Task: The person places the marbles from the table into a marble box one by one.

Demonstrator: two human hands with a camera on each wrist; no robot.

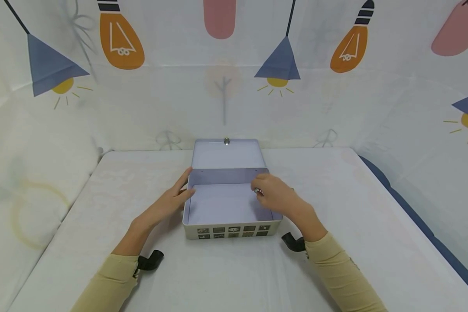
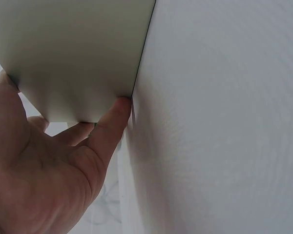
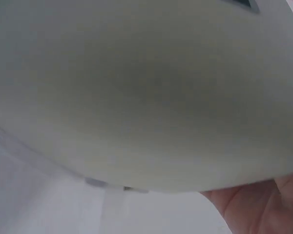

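Observation:
A pale rectangular box (image 1: 230, 203) with a hinged lid (image 1: 228, 154) stands open on the table, small dark square pictures along its front wall. My left hand (image 1: 170, 200) holds the box's left side, thumb at the rim. In the left wrist view, the left hand's (image 2: 63, 161) fingers wrap the back corner and one fingertip reaches the bottom edge. Over the right part of the box, my right hand (image 1: 277, 195) pinches a small silvery piece (image 1: 258, 190), mostly hidden by the fingers. In the right wrist view, the box wall (image 3: 146, 107) covers most of that hand (image 3: 259, 207).
A round metal clasp (image 1: 226, 141) sits at the top edge of the raised lid. The white table (image 1: 234, 277) meets a printed cloth backdrop (image 1: 171, 95) at the back. Black wrist mounts (image 1: 151, 261) stick out at both sleeves.

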